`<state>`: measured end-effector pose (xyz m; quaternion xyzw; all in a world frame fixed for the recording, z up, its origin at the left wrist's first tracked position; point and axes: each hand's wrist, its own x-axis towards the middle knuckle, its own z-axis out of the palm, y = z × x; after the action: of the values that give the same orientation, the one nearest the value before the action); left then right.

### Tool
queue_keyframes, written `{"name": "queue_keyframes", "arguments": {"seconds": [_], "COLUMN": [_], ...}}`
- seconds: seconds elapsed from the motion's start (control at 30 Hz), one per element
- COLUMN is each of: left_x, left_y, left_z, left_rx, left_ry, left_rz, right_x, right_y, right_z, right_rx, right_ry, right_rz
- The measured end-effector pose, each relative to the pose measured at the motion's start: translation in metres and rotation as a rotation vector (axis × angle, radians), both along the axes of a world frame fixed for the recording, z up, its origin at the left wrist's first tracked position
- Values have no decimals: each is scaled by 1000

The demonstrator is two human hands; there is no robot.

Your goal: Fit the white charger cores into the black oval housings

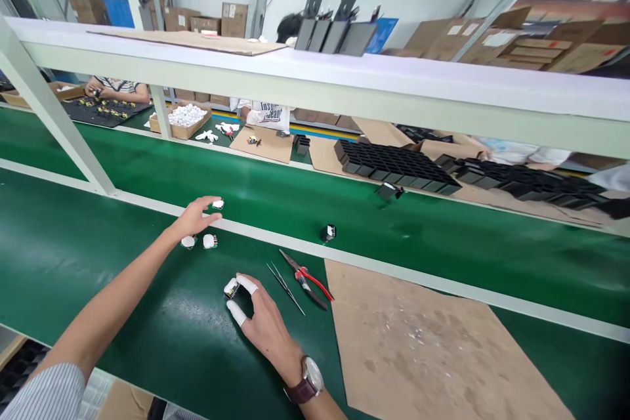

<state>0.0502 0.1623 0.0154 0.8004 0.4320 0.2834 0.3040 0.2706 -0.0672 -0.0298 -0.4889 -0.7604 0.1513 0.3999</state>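
The small white-capped circuit modules (210, 241) sit in a loose cluster by the left hand (193, 217), probably so that each can be picked up singly; two rest on the green worktop (162, 321), and another lies beyond the pale rail (273, 234), on the green belt (260, 193). The tweezers (285, 287) and red-handled pliers (308, 279) lie side by side just beyond the right hand (270, 328), presumably for quick reach. White finger cots (248, 284) cover its thumb and forefinger, likely to guard skin or parts.

The left grip is spread, the module on the belt between forefinger and thumb; the thumb stands apart from it, and forefinger contact is unclear. The right grip curves around a pinned module (231, 287) on the near side, forefinger at its edge, thumb just beside it; whether they pinch it, I cannot tell.
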Motion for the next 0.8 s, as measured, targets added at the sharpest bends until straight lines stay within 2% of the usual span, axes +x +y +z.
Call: {"name": "queue_keyframes", "arguments": {"seconds": [0.07, 0.13, 0.23, 0.3, 0.4, 0.53, 0.63, 0.7, 0.77, 0.8], "left_x": [10, 23, 36, 34, 11, -48, -86, -96, -90, -82], "left_y": [29, 45, 50, 46, 32, 2, -23, -39, -58, -70], "left_z": [-10, -25, -41, -44, -39, -31, -28, -24, -20, -17], "left_rx": [30, 44, 74, 107, 160, 187, 164, 161, 162, 153], "left_ry": [41, 88, 142, 162, 182, 217, 236, 233, 193, 161], "left_rz": [72, 113, 132, 126, 144, 229, 284, 321, 302, 246], "right_x": [-2, -4, -2, 1, 7, 14, 16, 17, 17, 17], "right_y": [-1, -1, 0, 0, -2, -5, -6, -5, -4, -3], "right_z": [-1, -2, -3, -3, -4, -1, 9, 16, 19, 19], "right_rx": [20, 34, 22, 14, 19, 24, -5, -53, -99, -109], "right_ry": [-23, -24, -4, -1, -16, -31, -49, -67, -69, -61], "right_rz": [-49, -60, -58, -51, -50, -48, -37, -33, -20, -13]}}
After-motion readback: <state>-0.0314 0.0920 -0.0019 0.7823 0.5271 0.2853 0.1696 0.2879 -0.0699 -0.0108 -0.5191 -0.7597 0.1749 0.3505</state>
